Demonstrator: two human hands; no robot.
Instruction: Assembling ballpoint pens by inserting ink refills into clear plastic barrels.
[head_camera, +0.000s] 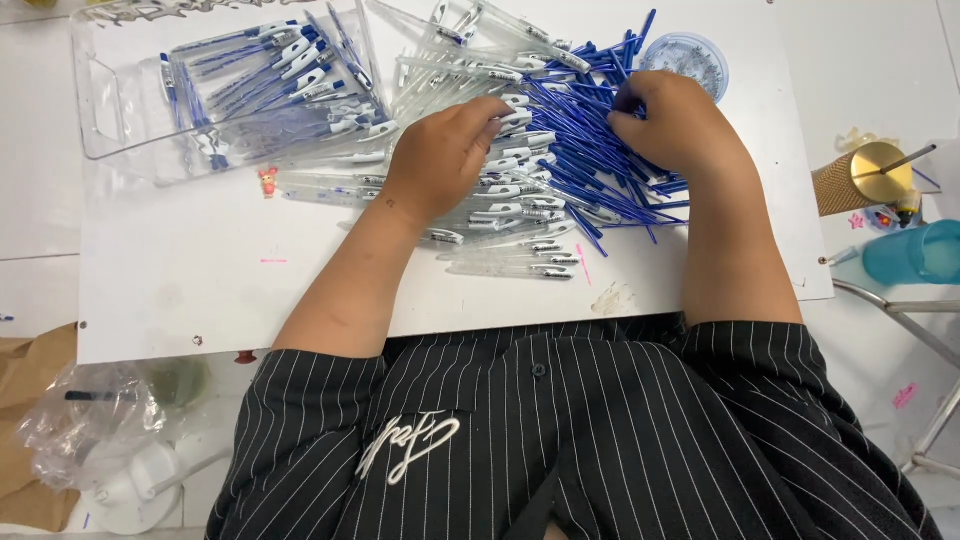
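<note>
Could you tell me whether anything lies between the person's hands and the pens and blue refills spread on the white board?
Nothing visible does. The left hand already rests on the heap of clear pen barrels, and the right hand is down on the pile of blue refills. The clear tray sits off to the left.

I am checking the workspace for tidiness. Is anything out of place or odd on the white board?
Mostly an unsorted heap: blue refills crossing clear pen barrels under both hands. A small pink figure lies stray beside the clear tray.
</note>
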